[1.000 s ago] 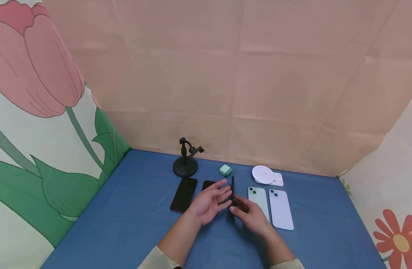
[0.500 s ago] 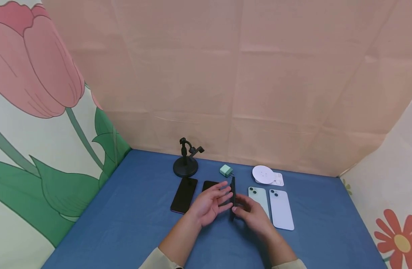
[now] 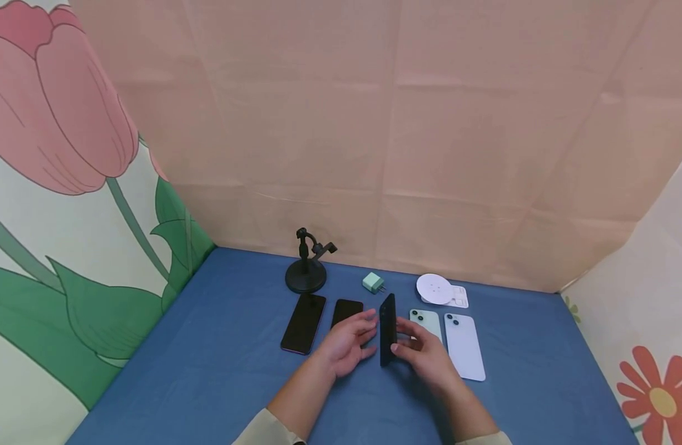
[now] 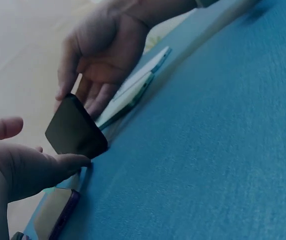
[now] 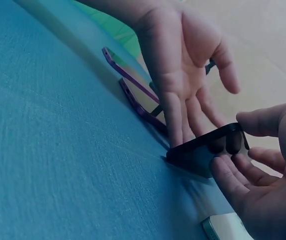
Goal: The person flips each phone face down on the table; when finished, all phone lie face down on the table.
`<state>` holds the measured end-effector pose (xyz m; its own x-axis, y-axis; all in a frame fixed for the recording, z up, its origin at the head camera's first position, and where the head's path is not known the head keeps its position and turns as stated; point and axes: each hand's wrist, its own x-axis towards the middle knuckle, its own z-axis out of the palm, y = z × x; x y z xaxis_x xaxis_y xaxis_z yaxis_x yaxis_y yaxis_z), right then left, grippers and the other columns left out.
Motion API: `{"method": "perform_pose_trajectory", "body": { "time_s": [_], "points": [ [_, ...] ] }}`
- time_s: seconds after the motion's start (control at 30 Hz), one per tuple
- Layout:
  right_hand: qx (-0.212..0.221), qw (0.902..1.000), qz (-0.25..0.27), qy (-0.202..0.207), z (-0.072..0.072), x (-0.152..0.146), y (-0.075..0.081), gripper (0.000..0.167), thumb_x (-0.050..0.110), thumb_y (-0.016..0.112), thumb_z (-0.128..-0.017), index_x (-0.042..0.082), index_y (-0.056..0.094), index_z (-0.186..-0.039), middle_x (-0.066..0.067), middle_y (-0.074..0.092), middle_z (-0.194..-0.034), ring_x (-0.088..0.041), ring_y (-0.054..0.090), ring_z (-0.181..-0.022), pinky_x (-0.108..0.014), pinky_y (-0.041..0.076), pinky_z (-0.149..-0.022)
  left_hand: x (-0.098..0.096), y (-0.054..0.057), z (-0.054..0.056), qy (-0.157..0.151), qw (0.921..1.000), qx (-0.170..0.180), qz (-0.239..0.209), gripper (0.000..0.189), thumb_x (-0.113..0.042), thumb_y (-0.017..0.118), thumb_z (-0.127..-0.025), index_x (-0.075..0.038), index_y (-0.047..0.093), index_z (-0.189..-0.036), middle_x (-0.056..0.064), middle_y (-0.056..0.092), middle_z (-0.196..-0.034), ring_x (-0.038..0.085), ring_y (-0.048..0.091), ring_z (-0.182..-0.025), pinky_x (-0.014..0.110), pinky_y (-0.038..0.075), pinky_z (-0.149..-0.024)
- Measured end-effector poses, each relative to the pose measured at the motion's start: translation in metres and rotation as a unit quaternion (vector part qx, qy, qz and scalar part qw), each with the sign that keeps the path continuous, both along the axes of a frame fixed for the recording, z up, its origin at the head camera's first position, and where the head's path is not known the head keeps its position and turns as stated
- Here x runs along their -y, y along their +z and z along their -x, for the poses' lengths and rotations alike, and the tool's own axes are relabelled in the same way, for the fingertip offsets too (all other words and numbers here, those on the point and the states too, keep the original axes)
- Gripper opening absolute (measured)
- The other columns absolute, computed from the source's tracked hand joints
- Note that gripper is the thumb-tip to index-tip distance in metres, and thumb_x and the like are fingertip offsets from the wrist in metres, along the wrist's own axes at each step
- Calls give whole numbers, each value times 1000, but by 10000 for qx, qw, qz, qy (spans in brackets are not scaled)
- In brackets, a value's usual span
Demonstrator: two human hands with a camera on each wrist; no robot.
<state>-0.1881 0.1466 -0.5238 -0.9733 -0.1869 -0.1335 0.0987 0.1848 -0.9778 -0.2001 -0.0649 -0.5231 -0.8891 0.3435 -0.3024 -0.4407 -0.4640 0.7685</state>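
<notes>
A black smartphone (image 3: pixel 388 330) stands on edge near the middle of the blue table. My right hand (image 3: pixel 424 353) holds it from the right, thumb on one edge and fingers at its back, as the right wrist view shows. Dark round lenses show on the back of the phone (image 5: pixel 197 156) there. To its left is my left hand (image 3: pixel 348 346), palm facing the phone and fingers extended. In the left wrist view, a fingertip of the left hand (image 4: pixel 30 167) lies right at the lower edge of the phone (image 4: pixel 75 131).
Two dark phones lie left of the hands, one farther out (image 3: pixel 304 323) and one partly behind the left hand (image 3: pixel 346 311). Right are a mint phone (image 3: pixel 427 322) and a pale lavender phone (image 3: pixel 464 346). Behind stand a black stand (image 3: pixel 306 275), green plug adapter (image 3: pixel 372 282) and white disc (image 3: pixel 435 288).
The black phone has turned from nearly edge-on, so more of its broad face shows to the head camera, and has shifted slightly right with my right hand. The left hand has drawn back slightly.
</notes>
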Motion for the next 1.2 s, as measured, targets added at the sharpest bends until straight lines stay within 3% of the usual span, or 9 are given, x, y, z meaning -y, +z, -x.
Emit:
{"method": "perform_pose_trajectory", "body": {
  "time_s": [0.4, 0.73, 1.2],
  "points": [
    [261, 9986, -382, -270, -1, -6, 3, 55, 10, 76, -93, 15, 61, -146, -12, 65, -129, -28, 66, -113, -41, 57, -81, -3, -2, 0, 7, 9999, 103, 93, 55, -16, 55, -106, -5, 39, -158, 24, 33, -163, 41, 28, -153, 70, 26, -117],
    [133, 9966, -739, -336, -3, -16, -2, 54, 7, 73, -94, 7, 59, -147, -11, 70, -122, -25, 67, -108, -40, 58, -93, -4, -3, -1, -57, 9998, 10, 169, 55, -16, 54, -107, -2, 38, -158, 25, 32, -164, 43, 28, -152, 69, 29, -116],
    [204, 9968, -700, -336, -6, -17, -7, 51, 11, 73, -96, -1, 60, -143, -13, 69, -120, -25, 65, -104, -40, 60, -90, 0, -2, -2, -51, 9997, -36, 218, 56, -16, 54, -106, -2, 38, -158, 25, 30, -165, 43, 27, -153, 69, 28, -117]
  ]
}}
